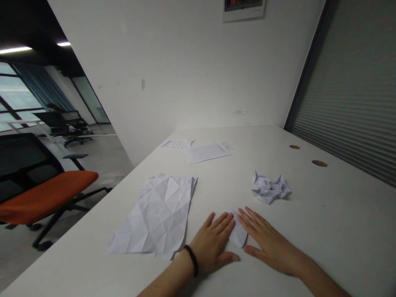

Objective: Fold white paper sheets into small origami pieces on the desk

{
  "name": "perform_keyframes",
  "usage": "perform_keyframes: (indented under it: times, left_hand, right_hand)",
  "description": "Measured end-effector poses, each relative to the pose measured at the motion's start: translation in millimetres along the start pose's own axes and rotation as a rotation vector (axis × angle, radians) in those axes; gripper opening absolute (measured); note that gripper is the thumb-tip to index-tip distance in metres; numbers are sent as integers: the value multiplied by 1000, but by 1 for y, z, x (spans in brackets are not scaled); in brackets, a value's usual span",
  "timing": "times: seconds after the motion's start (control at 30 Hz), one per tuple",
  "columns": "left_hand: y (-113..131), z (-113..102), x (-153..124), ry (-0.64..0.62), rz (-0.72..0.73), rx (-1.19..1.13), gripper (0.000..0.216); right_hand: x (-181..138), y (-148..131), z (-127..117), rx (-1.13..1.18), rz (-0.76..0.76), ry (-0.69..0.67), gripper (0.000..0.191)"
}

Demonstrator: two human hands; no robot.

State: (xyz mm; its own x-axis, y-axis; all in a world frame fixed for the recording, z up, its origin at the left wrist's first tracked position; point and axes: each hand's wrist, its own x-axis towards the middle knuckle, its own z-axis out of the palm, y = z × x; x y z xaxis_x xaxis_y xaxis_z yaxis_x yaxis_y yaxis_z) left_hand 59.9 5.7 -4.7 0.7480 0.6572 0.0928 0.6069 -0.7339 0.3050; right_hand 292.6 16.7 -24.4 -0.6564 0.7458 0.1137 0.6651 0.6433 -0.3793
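Folded paper [239, 233] lies pressed flat between both hands [241, 243].

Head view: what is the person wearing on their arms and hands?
Both forearms are bare, with no sleeves in sight. The left hand has a thin black band around its wrist. The right hand shows no gloves, rings or watch, and its wrist is bare.
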Motion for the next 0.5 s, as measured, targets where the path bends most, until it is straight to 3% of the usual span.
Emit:
perform_keyframes:
  times: [0.37, 0.5]
  left_hand:
    - [-4, 2, 11, 323, -180, -49, 17]
    - [-6, 5, 12, 335, -309, -129, 28]
  right_hand:
    - [15, -5, -6, 173, -17, 216, 16]
    - [18, -7, -4, 252, 67, 264, 22]
